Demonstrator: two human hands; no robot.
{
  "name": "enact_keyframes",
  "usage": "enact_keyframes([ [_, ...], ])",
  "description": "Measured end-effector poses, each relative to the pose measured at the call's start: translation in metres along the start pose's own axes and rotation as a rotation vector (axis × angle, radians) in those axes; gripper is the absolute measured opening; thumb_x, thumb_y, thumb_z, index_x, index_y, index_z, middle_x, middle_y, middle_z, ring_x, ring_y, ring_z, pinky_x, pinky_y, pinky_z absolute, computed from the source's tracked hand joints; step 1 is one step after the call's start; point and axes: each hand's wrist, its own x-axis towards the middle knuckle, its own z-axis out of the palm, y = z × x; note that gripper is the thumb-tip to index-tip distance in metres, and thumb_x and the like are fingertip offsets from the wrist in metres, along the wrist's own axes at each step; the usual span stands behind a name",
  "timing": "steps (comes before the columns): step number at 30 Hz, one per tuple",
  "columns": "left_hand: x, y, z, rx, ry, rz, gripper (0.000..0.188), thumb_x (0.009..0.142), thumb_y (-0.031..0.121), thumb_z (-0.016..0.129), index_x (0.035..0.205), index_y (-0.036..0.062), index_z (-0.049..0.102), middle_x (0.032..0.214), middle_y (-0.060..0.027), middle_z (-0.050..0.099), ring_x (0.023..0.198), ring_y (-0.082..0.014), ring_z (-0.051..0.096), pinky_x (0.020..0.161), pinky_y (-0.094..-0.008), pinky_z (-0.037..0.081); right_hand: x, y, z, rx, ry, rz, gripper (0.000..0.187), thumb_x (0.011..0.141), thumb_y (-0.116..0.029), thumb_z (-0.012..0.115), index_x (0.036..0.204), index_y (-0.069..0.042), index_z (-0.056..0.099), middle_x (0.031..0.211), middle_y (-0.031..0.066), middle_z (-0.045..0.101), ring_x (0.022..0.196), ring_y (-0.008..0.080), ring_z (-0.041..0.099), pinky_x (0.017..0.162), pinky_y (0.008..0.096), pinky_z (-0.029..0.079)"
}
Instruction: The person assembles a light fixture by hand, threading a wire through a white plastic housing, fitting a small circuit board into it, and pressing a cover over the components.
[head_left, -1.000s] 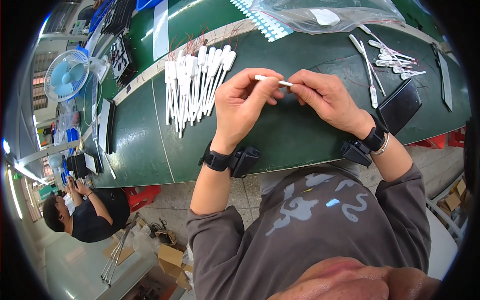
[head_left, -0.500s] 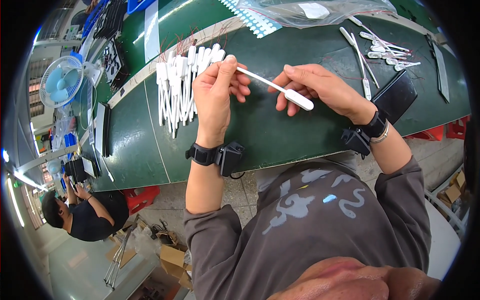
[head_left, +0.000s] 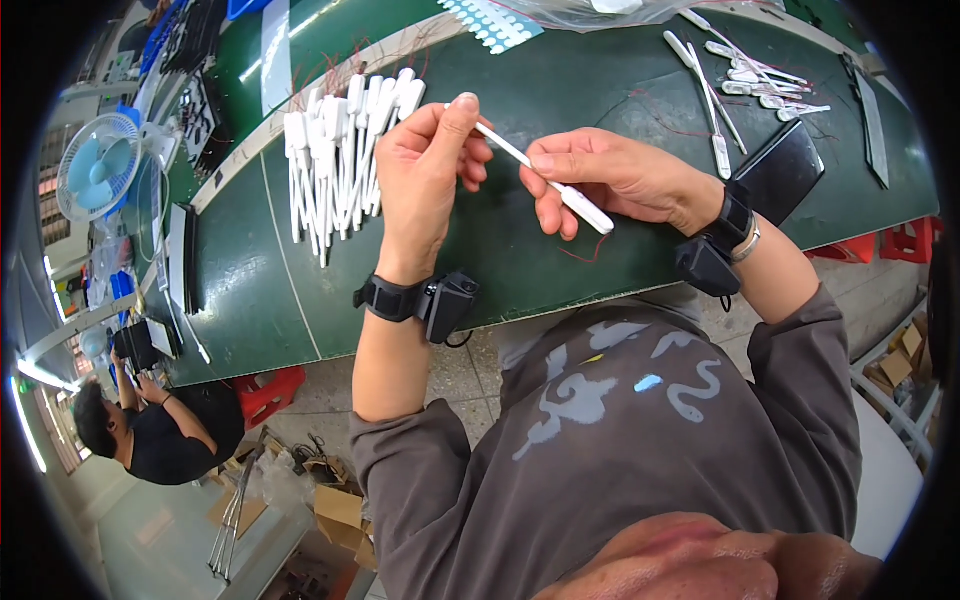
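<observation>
Between my two hands is a white plastic stick (head_left: 587,209) with a thin shaft and a wider, flat paddle end. My left hand (head_left: 418,178) is closed, pinching the thin tip between thumb and fingers. The thumb and fingers of my right hand (head_left: 630,178) close around the shaft just above the paddle end. A thin red wire hangs from that end, which points toward me and to the right. Left of my left hand lies a heap of similar white sticks (head_left: 328,140), their wide ends pointing away, with red wires beyond them.
A black phone-like slab (head_left: 786,172) lies right of my right hand. Beyond it are more white sticks (head_left: 716,155), smaller white pieces (head_left: 760,88) and a dark flat bar (head_left: 868,130). Clear plastic bag (head_left: 600,12) lies far back. A fan (head_left: 97,165) and another person (head_left: 165,425) are at left.
The stick has turned over, so its paddle end shows another face and a red wire. My right hand has slid its grip along the shaft. The whole view has shifted slightly.
</observation>
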Motion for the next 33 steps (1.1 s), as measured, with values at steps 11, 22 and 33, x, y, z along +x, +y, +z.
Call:
enact_keyframes([
  [11,0.003,-0.006,-0.007,-0.099,0.047,0.036,0.032,0.102,0.031,0.065,0.086,0.0036,0.070,0.067,-0.0002,0.062,0.054,-0.0054,0.053,0.049,-0.0208,0.041,-0.011,-0.019,0.023,0.035,0.061,0.102,0.039,0.108,-0.036,0.049,0.103,-0.001,0.064,0.087,0.0156,0.074,0.077,0.0203,0.073,0.075,0.0268,0.057],
  [22,0.004,-0.002,-0.011,-0.114,0.107,0.152,0.033,0.104,0.031,0.061,0.089,0.0026,0.069,0.069,-0.0017,0.062,0.055,-0.0068,0.054,0.049,-0.0216,0.042,-0.006,-0.006,0.016,0.036,0.015,0.019,0.045,0.111,-0.038,0.043,0.102,0.000,0.064,0.066,0.0035,0.057,0.051,0.0112,0.045,0.055,0.0265,0.041],
  [33,0.011,-0.003,-0.026,-0.175,0.285,0.251,0.032,0.105,0.028,0.059,0.093,-0.0006,0.069,0.071,-0.0046,0.063,0.056,-0.0094,0.057,0.049,-0.0228,0.045,-0.010,-0.021,0.014,0.026,0.027,0.078,0.042,0.112,-0.037,0.040,0.093,-0.004,0.058,0.059,-0.0068,0.034,0.048,0.0035,0.021,0.043,0.0230,0.019],
])
